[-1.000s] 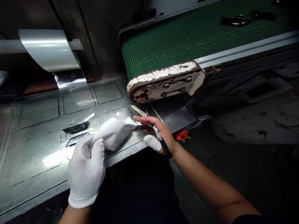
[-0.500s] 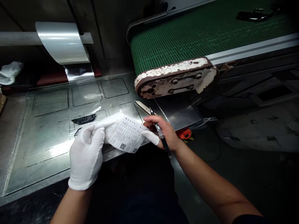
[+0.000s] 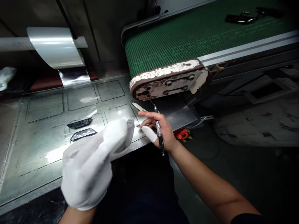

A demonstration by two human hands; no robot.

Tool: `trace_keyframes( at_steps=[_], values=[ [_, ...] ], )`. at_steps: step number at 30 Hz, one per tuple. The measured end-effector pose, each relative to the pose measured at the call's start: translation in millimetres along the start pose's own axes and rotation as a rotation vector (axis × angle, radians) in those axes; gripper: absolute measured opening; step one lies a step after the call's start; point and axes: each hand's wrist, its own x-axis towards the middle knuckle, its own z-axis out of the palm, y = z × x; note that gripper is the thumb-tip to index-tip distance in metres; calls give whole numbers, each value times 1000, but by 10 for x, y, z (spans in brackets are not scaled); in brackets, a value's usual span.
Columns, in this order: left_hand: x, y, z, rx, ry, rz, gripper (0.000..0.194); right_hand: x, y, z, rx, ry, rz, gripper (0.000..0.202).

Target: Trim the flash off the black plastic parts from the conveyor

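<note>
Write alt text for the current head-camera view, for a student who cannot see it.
A white-gloved left hand holds a white packet with a printed label over a metal worktop, while the right hand holds a pen. Two small dark parts lie on the worktop; a green conveyor belt is at upper right.

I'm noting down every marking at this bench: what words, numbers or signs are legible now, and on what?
Nothing reads clearly.
White packet in the gloved left hand: its printed label is angled away, characters too small and blurred.
Beige-handled tool: a dark mark beside the right hand, mostly covered, unreadable.
</note>
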Motion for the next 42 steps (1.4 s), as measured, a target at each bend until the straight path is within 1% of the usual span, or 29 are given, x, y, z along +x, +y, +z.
trace_keyframes(
  at_steps=[1, 2, 3, 4, 7, 9, 11, 13, 15, 16, 18, 21, 23, 24, 27, 30, 36, 42],
  values=[
    [-5, 13, -3, 51, -102, 136, 56, -4, 0, 2, 26, 18, 11, 48],
    [-17, 19, 3, 86, -163, 239, 61, -9, 2, 1, 47, 31, 28, 45],
    [-37, 18, 16, 92, -173, 290, 64, -14, 4, -4, 52, 46, 48, 41],
    [-59, 13, 34, 68, -175, 297, 64, -19, 7, -11, 36, 66, 63, 38],
    [-88, -6, 76, -6, -231, 242, 67, -24, 8, -29, -83, 111, 72, 33],
    [-40, 3, 88, -7, -262, 204, 65, -22, 1, -22, -89, 113, 89, 33],
    [43, 35, 116, 23, -312, 184, 56, -20, -9, -1, -22, 109, 121, 33],
    [109, 76, 178, 75, -392, 179, 41, -21, -18, 16, 8, 119, 132, 33],
    [120, 110, 262, 115, -476, 171, 30, -25, -24, 16, -32, 114, 131, 34],
    [103, 121, 301, 126, -499, 166, 27, -26, -26, 9, -68, 106, 127, 35],
    [42, 131, 352, 132, -525, 149, 30, -23, -27, -11, -143, 78, 92, 38],
    [-42, 130, 356, 142, -572, 120, 43, -7, -21, -36, -197, 32, 3, 39],
    [-61, 134, 337, 159, -594, 113, 48, 9, -16, -42, -199, 15, -26, 37],
    [-59, 141, 330, 173, -604, 113, 48, 16, -16, -43, -199, 7, -25, 35],
    [-27, 177, 321, 201, -620, 107, 41, 36, -24, -49, -196, -39, -24, 35],
    [6, 218, 327, 174, -626, 80, 36, 51, -38, -56, -207, -84, -31, 36],
    [17, 226, 349, 138, -601, 36, 18, 65, -40, -64, -231, -129, -53, 33],
    [102, 172, 381, 181, -552, -16, 14, 84, -19, -70, -281, -193, -86, 38]
  ],
)
